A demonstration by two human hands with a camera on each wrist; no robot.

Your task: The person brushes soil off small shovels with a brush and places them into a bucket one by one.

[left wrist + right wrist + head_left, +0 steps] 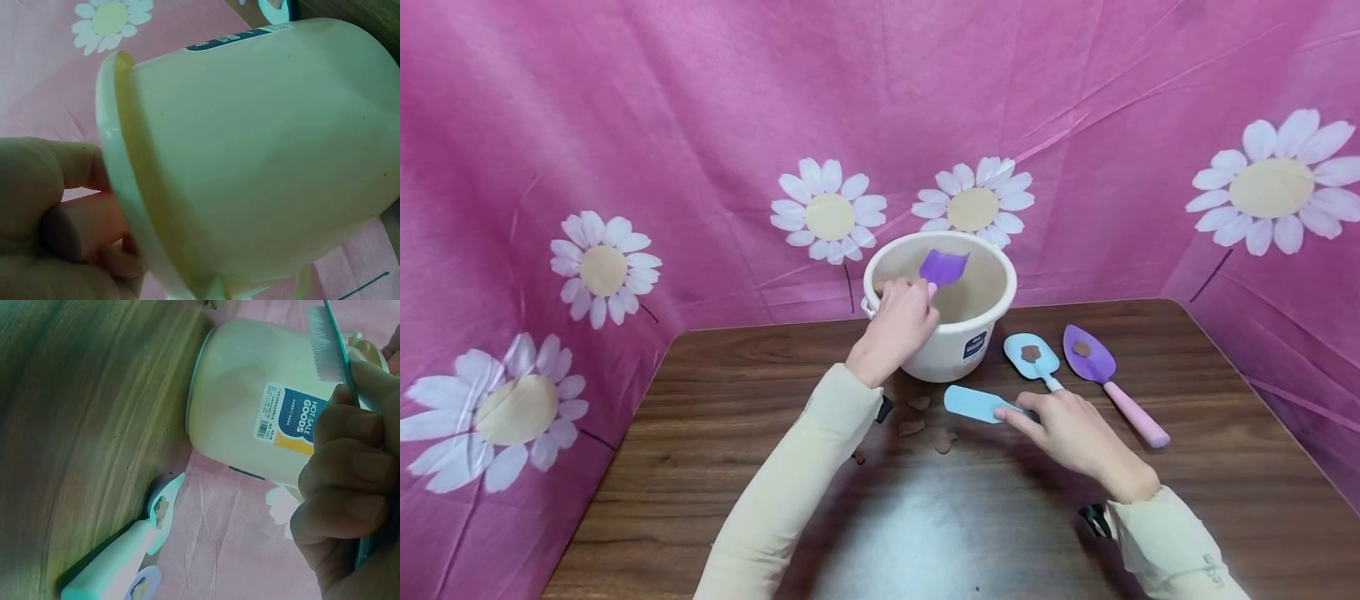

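Over the mouth of a white bucket, my left hand grips a small purple shovel by its pink handle. The shovel's blade is tilted inside the rim, and no brown piece shows on it. My right hand holds a light blue brush above the table, in front of the bucket. White bristles show on the brush in the right wrist view. Several brown flakes lie on the table below and left of the brush. The bucket's floor is partly hidden by my left hand.
To the bucket's right lie a light blue trowel and a purple trowel with a pink handle, each bearing a brown piece. The wooden table meets a pink flowered cloth at its back and sides.
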